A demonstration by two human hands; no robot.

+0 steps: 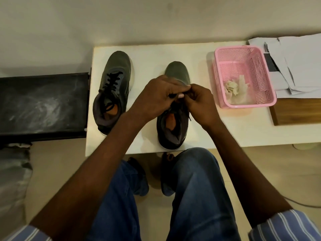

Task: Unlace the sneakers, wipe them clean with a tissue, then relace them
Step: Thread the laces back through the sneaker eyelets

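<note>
Sat facing a low white rectangular tabletop (199, 136), knees in blue jeans just under its near edge. Worked on the right-hand dark grey sneaker with the orange insole (173, 129), set toe-away and heel-near, likely so the eyelets faced up within easy reach. Left hand (154, 98) curled over the tongue area, fingers pinching the thin black shoelace (172, 96). Right hand (199, 101) closed on the same lace just beside it, thumb and fingertips meeting the left's. Which eyelet was being threaded: hidden under the knuckles. A loose lace end hung down the shoe's right side.

Stood the other dark grey sneaker with black laces (112, 91) to the left, near but apart, parallel, already laced up the front, so probably finished and parked out of the way. Dropped crumpled off-white tissue (234, 86) into the pink perforated plastic basket (225, 73) on the right, well apart from the shoes, presumably to keep used wipes off the clean surface. Judged from that: wiping done, relacing of the second shoe in hand.

Elsewhere: a stack of white papers (298, 66) beyond the basket, a black dusty bench top (43, 105) to the left.
</note>
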